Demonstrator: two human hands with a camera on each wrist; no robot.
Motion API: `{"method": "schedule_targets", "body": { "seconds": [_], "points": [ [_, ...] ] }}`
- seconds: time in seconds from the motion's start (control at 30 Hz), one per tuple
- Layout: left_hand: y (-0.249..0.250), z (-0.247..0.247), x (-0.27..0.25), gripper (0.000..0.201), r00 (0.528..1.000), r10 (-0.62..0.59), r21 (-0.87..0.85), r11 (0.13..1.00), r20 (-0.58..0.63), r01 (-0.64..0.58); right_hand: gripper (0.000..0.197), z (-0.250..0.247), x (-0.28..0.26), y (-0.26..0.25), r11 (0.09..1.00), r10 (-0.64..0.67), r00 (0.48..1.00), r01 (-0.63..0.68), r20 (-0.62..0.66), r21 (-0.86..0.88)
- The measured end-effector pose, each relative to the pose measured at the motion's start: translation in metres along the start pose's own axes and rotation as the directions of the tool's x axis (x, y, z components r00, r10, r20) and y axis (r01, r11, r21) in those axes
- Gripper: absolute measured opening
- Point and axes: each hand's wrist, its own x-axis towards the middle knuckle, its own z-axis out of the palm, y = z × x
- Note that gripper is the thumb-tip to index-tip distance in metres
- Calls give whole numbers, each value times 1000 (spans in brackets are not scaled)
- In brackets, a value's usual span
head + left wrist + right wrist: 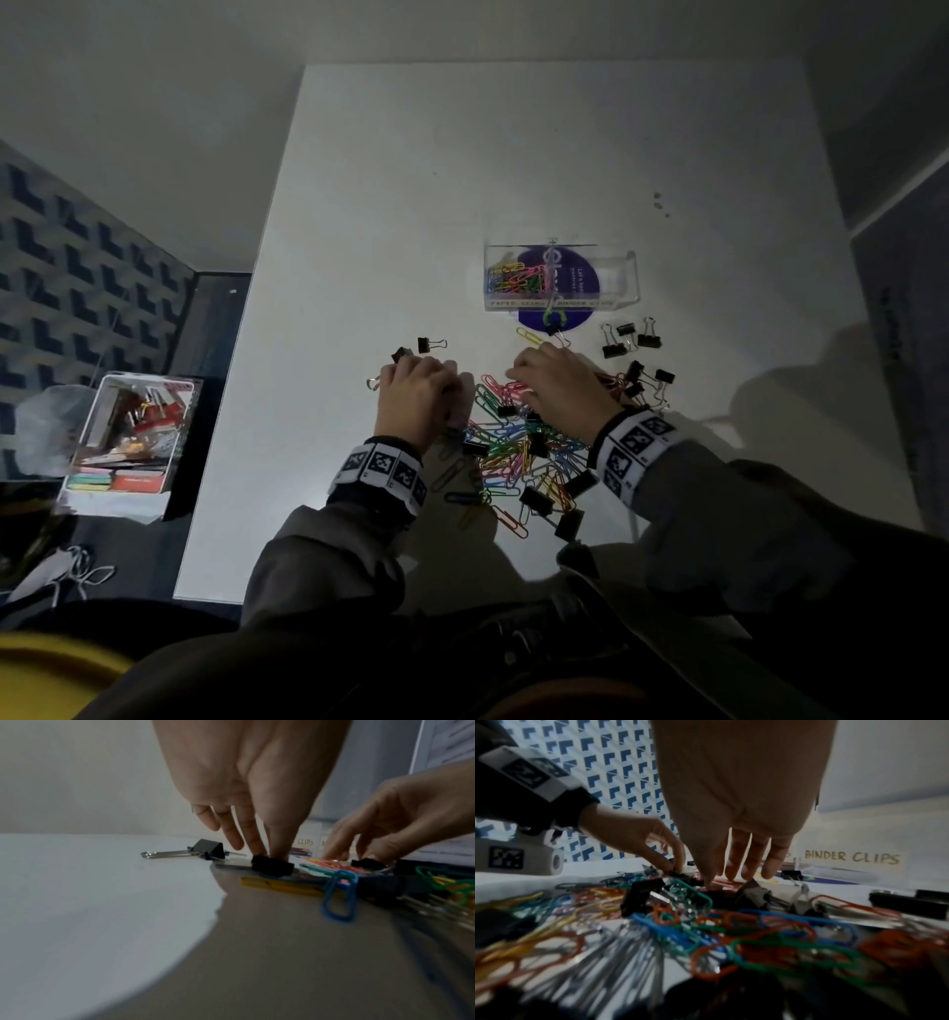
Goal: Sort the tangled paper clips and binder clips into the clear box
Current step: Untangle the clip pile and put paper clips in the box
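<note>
**Picking clips out of the pile**

My left hand (257,787) pinches a black binder clip (272,865) to pull it free. My right hand (734,805) presses loose fingers on the tangled pile (518,452). The clear box (616,277) waits just behind.

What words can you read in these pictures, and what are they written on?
"BINDER CLIPS": label on the clear box, right compartment.
"CLIPS": end of the box's other label; the rest is hidden behind the left hand.
Purple round mat under the box: print too small to read.
Wristband squares: patterns, not words.
</note>
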Motion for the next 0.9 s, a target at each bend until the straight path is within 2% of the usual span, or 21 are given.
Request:
{"method": "schedule_targets", "body": {
  "seconds": [0.07,0.13,0.2,0.23,0.27,0.33,0.5,0.63,0.73,0.8,0.9],
  "points": [
    [-3,-2,3,20,999,-28,27,999,-33,29,27,4,-2,4,999,11,1000,-11,-6,-42],
    [-2,-5,7,28,997,80,29,996,-10,-80,22,7,-5,8,998,46,998,-47,-35,-41],
    [7,-8,13,42,968,223,24,974,117,-227,19,6,-8,11,996,90,994,-89,-57,11],
    [14,-10,16,46,945,250,18,966,209,-259,18,6,-8,12,993,109,992,-106,-66,43],
    [19,-10,19,46,924,257,22,961,283,-274,15,5,-8,12,990,127,989,-122,-71,72],
    [25,-11,24,37,901,275,20,954,335,-298,11,5,-8,11,982,159,984,-149,-78,113],
    [22,-8,28,18,905,270,-56,962,330,-267,21,8,-4,8,980,187,981,-183,-45,79],
    [23,-2,27,21,923,216,-98,976,318,-194,19,5,0,11,979,195,980,-193,-37,63],
    [21,0,25,25,932,214,-105,976,292,-191,19,-6,2,11,983,186,982,-186,-35,8],
    [18,1,23,24,938,237,-92,971,254,-220,12,-21,3,9,975,204,979,-201,-26,94],
    [11,3,19,16,949,262,-96,964,177,-248,6,-46,17,9,935,227,962,-172,-150,311]
  ]
}}
